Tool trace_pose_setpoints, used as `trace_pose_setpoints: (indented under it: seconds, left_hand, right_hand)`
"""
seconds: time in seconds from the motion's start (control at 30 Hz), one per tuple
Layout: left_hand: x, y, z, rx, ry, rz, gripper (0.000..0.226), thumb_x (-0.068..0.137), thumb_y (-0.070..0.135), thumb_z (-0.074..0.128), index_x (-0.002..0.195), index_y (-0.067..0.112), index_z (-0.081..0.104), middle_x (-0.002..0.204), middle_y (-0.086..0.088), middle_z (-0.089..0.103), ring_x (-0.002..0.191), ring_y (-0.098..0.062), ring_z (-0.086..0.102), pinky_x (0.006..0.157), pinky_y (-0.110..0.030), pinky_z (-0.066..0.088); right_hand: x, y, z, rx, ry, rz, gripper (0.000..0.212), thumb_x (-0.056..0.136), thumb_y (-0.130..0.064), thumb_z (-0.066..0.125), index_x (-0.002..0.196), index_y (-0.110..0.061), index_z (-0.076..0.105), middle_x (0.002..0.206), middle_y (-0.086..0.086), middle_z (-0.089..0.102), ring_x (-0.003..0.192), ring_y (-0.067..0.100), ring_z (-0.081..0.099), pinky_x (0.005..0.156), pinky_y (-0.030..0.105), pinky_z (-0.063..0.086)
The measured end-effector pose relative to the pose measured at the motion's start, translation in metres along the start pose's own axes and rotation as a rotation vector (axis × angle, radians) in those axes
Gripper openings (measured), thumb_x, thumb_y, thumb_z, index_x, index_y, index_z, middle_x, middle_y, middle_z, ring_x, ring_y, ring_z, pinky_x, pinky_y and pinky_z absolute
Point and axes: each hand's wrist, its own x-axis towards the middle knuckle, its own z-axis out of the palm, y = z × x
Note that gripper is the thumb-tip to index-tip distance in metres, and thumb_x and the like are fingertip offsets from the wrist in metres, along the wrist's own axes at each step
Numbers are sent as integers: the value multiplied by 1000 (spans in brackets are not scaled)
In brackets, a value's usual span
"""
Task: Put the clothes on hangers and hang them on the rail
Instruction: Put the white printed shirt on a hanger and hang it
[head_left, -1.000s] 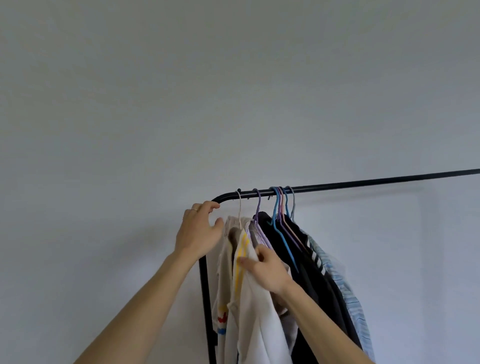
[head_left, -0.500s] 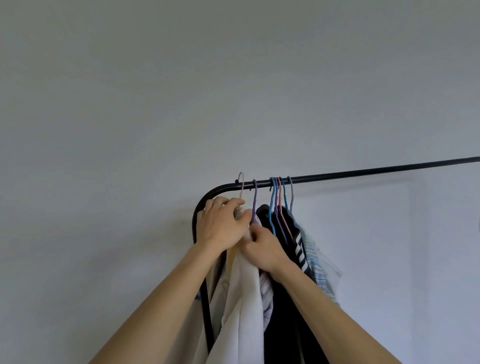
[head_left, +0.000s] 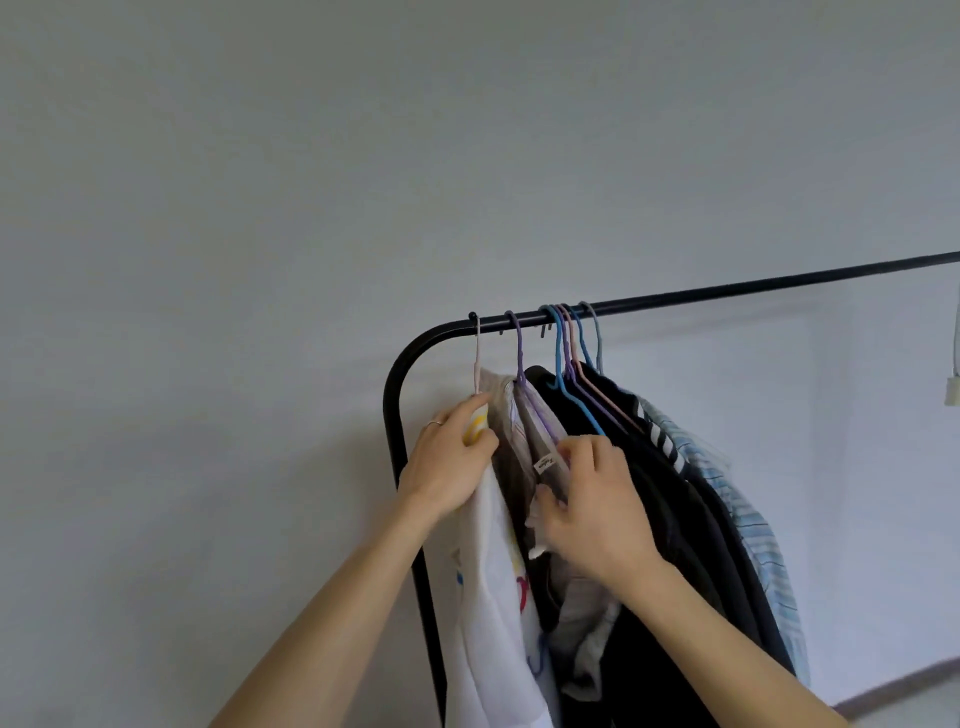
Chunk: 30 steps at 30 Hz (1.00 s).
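Observation:
A black rail (head_left: 727, 291) runs from its curved left corner up to the right. Several hangers hook over it near the corner: a pale one (head_left: 477, 358), a purple one (head_left: 518, 348) and a bunch of blue, pink and grey ones (head_left: 569, 338). My left hand (head_left: 449, 462) grips the shoulder of a white garment with yellow and coloured print (head_left: 493, 597) on the pale hanger. My right hand (head_left: 592, 504) pinches the grey garment (head_left: 540, 436) on the purple hanger. Dark clothes (head_left: 675, 519) and a blue striped shirt (head_left: 748, 519) hang to the right.
The rail's black upright post (head_left: 400, 441) stands just left of my left hand. A white cord with a plug (head_left: 953, 384) dangles at the right edge. A plain grey wall (head_left: 260, 260) lies behind.
My hands have moved apart and lower: the left slid down onto the white garment's shoulder, the right dropped to the grey garment. The view shifted, so the rail sits further right.

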Motion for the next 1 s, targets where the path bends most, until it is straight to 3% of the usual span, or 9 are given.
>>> trace_pose_setpoints:
  seconds: [0.1, 0.2, 0.33, 0.47, 0.6, 0.7, 0.83, 0.9, 1.0]
  left_hand:
    - [-2, 9, 6, -92, -44, -45, 58, 91, 30, 51, 144, 47, 34, 143, -4, 44, 127, -22, 46, 93, -29, 36]
    - [-6, 22, 19, -264, -128, -81, 79, 86, 17, 59, 150, 43, 22, 151, -4, 37, 128, -22, 44, 94, -30, 35]
    - [-9, 35, 36, -267, 9, -133, 74, 88, 14, 52, 150, 39, 20, 142, -12, 41, 112, -26, 50, 93, -35, 42]
    - [-5, 40, 46, -192, 108, -147, 70, 86, 14, 51, 149, 31, 26, 143, -12, 41, 125, -32, 47, 102, -41, 41]
    - [-3, 41, 56, -101, 125, -103, 68, 88, 13, 50, 148, 31, 24, 146, -12, 38, 129, -33, 44, 97, -41, 39]
    - [-3, 41, 63, -55, 143, -83, 66, 90, 15, 50, 147, 34, 23, 147, -11, 37, 129, -33, 44, 89, -37, 38]
    - [7, 29, 62, 3, 143, -108, 69, 91, 16, 50, 150, 31, 16, 151, -13, 32, 133, -34, 40, 92, -41, 38]
    - [12, 21, 57, -1, 133, -146, 73, 91, 18, 52, 152, 29, 13, 153, -14, 29, 137, -34, 35, 101, -46, 37]
    - [9, 23, 53, 89, 135, -148, 77, 90, 20, 56, 153, 27, 14, 155, -13, 25, 135, -37, 35, 103, -49, 38]
  right_hand:
    - [5, 11, 2, -57, -121, 117, 36, 87, -17, 57, 121, -6, 47, 112, 12, 53, 97, 34, 56, 77, 39, 46]
    - [26, 21, -1, 53, -223, 246, 15, 97, -17, 41, 101, -8, 53, 97, 10, 60, 87, 35, 59, 68, 38, 43]
    - [44, 46, -29, 210, -207, 425, 24, 97, -20, 41, 90, -14, 63, 92, 3, 70, 87, 28, 63, 75, 35, 48]
    - [47, 94, -66, 6, -140, 422, 25, 96, -18, 44, 104, -17, 67, 102, 4, 71, 93, 29, 64, 75, 34, 48]
    - [47, 136, -97, -172, -92, 495, 32, 90, -11, 49, 115, -20, 68, 108, 12, 72, 100, 36, 63, 77, 34, 43]
    - [55, 150, -113, -154, -86, 549, 35, 89, -10, 52, 116, -20, 69, 109, 14, 72, 102, 37, 62, 81, 34, 45]
    - [64, 141, -126, 1, -32, 548, 44, 81, -5, 46, 101, -33, 74, 104, -5, 74, 99, 24, 63, 75, 26, 41]
    - [63, 129, -137, 9, -7, 510, 42, 78, -5, 45, 90, -34, 74, 91, -9, 71, 89, 21, 61, 72, 26, 43]
    - [42, 124, -156, -43, -57, 450, 42, 80, -7, 45, 89, -36, 74, 86, -11, 67, 84, 19, 57, 72, 28, 46]
